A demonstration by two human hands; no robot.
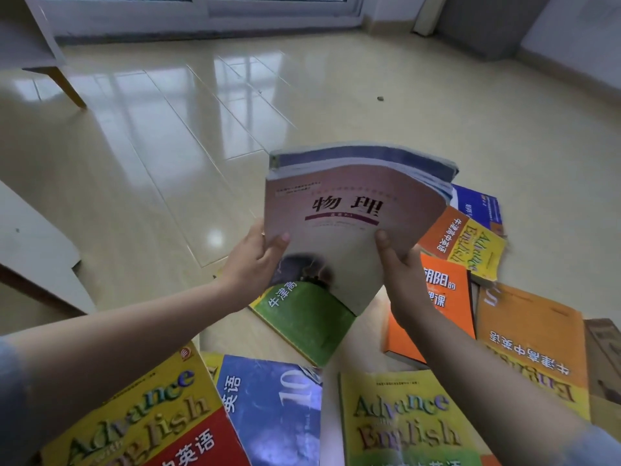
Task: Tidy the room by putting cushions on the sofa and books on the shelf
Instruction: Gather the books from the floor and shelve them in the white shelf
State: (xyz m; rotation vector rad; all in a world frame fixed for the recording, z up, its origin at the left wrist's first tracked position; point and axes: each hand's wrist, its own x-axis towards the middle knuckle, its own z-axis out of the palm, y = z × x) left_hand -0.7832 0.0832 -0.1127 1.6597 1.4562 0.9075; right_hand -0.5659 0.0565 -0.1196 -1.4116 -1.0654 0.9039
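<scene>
A small stack of books (353, 210) with a pink physics textbook on top is held above the floor at mid-frame. My left hand (255, 260) grips its left edge, thumb on the cover. My right hand (400, 267) grips its lower right edge, thumb on the cover too. Several more books lie scattered on the floor beneath and around: a green one (302, 317), an orange one (437, 297), a blue one (272, 408), two yellow "Advance English" books (141, 415) (403, 418) and another orange one (534, 344).
Glossy beige floor tiles (168, 146) stretch ahead toward a window wall. A white furniture piece with a wooden leg (64, 82) stands at the far left. A white low surface (30, 240) juts in from the left edge. A small dark speck (380, 98) lies on the floor.
</scene>
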